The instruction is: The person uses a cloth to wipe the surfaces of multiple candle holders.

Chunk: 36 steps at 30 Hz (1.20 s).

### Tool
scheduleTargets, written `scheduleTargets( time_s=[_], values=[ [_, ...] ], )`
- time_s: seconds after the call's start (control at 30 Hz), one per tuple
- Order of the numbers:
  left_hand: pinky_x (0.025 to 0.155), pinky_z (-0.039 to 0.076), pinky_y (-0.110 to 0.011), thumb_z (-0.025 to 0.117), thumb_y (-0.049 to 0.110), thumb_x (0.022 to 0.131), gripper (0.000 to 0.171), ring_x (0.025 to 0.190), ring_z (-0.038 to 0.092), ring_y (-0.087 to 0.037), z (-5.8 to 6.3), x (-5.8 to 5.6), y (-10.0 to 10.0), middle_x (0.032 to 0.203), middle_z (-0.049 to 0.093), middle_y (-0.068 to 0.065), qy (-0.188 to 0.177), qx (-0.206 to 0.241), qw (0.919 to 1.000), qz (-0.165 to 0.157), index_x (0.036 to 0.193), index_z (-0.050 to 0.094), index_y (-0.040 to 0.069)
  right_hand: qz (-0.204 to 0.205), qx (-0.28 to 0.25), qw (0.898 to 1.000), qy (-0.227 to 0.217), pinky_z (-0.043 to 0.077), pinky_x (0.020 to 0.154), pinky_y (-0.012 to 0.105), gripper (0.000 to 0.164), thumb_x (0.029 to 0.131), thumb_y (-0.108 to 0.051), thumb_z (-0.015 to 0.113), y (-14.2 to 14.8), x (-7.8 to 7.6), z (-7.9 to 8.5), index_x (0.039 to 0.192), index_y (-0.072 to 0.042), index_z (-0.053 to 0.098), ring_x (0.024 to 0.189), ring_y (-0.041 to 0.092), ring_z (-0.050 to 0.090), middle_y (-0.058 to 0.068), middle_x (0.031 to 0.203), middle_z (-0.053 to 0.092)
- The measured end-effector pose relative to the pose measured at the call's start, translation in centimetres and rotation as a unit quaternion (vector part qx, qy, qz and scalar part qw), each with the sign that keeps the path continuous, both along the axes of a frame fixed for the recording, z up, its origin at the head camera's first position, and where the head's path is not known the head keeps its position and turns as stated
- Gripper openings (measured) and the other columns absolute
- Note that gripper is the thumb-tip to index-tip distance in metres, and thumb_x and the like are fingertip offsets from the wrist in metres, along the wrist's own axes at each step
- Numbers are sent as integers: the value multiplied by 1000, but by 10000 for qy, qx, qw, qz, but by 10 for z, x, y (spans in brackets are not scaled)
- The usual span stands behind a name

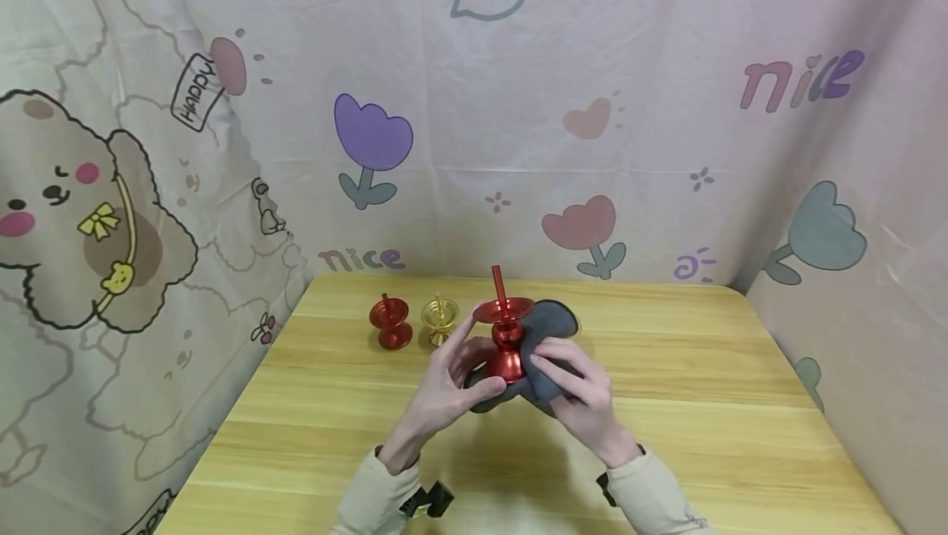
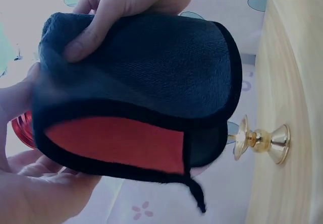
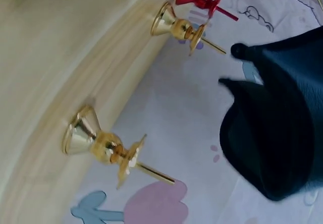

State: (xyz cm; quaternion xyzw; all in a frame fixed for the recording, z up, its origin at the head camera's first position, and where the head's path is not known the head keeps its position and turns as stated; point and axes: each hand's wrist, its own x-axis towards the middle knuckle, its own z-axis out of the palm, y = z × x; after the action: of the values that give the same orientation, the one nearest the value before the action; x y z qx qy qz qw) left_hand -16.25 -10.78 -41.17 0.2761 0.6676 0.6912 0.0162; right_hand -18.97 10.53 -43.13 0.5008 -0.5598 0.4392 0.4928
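Over the table's middle, my left hand (image 1: 444, 387) holds a shiny red candle holder (image 1: 508, 364) upright by its lower part, with the thumb near the base. A spike rises from its wide dish. My right hand (image 1: 585, 387) grips a dark grey cloth (image 1: 550, 325) and presses it against the holder's right side; the cloth also hangs below the base. In the left wrist view, the black-edged cloth (image 2: 151, 67) with a red patch (image 2: 116, 143) covers most of the candle holder (image 2: 22, 128). In the right wrist view only the cloth (image 3: 282, 118) shows, not the hand.
A smaller-looking red candle holder (image 1: 390, 323) and a gold one (image 1: 440, 317) stand at the table's back left. Another gold candle holder (image 3: 103, 143) stands apart in the right wrist view; the cloth mostly hides it in the head view. A printed curtain (image 1: 474, 107) hangs behind the wooden table (image 1: 666, 354).
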Motion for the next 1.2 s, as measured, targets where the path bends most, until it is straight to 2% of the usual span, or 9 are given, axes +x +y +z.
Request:
scheduleTargets(
  time_s=[0.13, 0.2, 0.3, 0.43, 0.57, 0.7, 0.8, 1.03, 1.2],
  values=[
    [107, 45, -18, 74, 18, 93, 90, 122, 62, -4, -1, 0, -1, 137, 59, -29, -119, 47, 9998, -173, 162, 17, 12, 838, -427, 9919, -859, 51, 104, 27, 18, 91, 7, 62, 3, -2, -9, 106, 13, 72, 112, 24, 66, 24, 109, 69],
    [108, 44, -19, 71, 18, 95, 89, 126, 61, -6, -1, 1, 0, 141, 57, -29, -200, 13, 9994, -273, 163, 14, 12, 932, -561, 9883, -1065, 51, 103, 26, 19, 91, 6, 65, 4, -3, -11, 107, 13, 72, 114, 21, 66, 22, 112, 70],
    [111, 43, -23, 69, 19, 97, 88, 134, 57, -17, 1, 1, 0, 147, 53, -25, -319, -121, 9986, -392, 163, 11, 15, 602, -532, 9933, -825, 52, 102, 26, 17, 92, 4, 64, 4, -3, -11, 103, 14, 72, 108, 24, 68, 22, 108, 70],
    [112, 45, -33, 73, 24, 93, 87, 135, 55, -31, 5, 2, 3, 151, 52, -16, -438, -334, 9981, -269, 162, 20, 22, -306, -112, 9994, 117, 55, 97, 31, 17, 95, 2, 60, 2, -2, -4, 95, 12, 74, 93, 33, 67, 25, 97, 69],
    [103, 52, -34, 81, 26, 86, 77, 119, 63, -25, 8, 2, 6, 139, 60, -9, -262, -384, 9988, 172, 152, 41, 27, -812, 391, 9938, 651, 57, 94, 35, 17, 97, -1, 60, 0, 1, 2, 95, 9, 74, 87, 35, 67, 24, 93, 69],
    [95, 57, -33, 84, 20, 83, 69, 109, 68, -20, 9, 2, 8, 129, 66, -12, 64, -168, 9987, 481, 145, 52, 23, -754, 423, 9941, 655, 57, 94, 35, 16, 97, -3, 63, -2, 5, 6, 95, 8, 74, 88, 35, 67, 24, 94, 69],
    [95, 57, -33, 83, 17, 84, 66, 111, 69, -18, 9, 2, 10, 129, 67, -15, 202, 12, 9983, 538, 144, 53, 20, -647, 225, 9955, 656, 57, 94, 35, 15, 96, -3, 65, -4, 5, 9, 93, 9, 74, 89, 35, 67, 24, 93, 69],
    [97, 57, -32, 89, 17, 77, 74, 111, 68, -19, 12, 5, 9, 123, 68, -14, 146, -186, 9982, 550, 142, 54, 23, -608, 79, 9953, 747, 57, 92, 37, 16, 96, 2, 62, -7, 6, 16, 89, 11, 73, 84, 37, 66, 26, 89, 68],
    [93, 58, -31, 88, 16, 78, 87, 103, 68, -13, 9, 5, 5, 120, 67, -13, 351, -114, 9981, 500, 153, 42, 20, -23, -61, 9994, 345, 55, 97, 36, 17, 94, 5, 59, -5, 4, 9, 93, 14, 73, 94, 35, 66, 27, 94, 68]
  ],
)
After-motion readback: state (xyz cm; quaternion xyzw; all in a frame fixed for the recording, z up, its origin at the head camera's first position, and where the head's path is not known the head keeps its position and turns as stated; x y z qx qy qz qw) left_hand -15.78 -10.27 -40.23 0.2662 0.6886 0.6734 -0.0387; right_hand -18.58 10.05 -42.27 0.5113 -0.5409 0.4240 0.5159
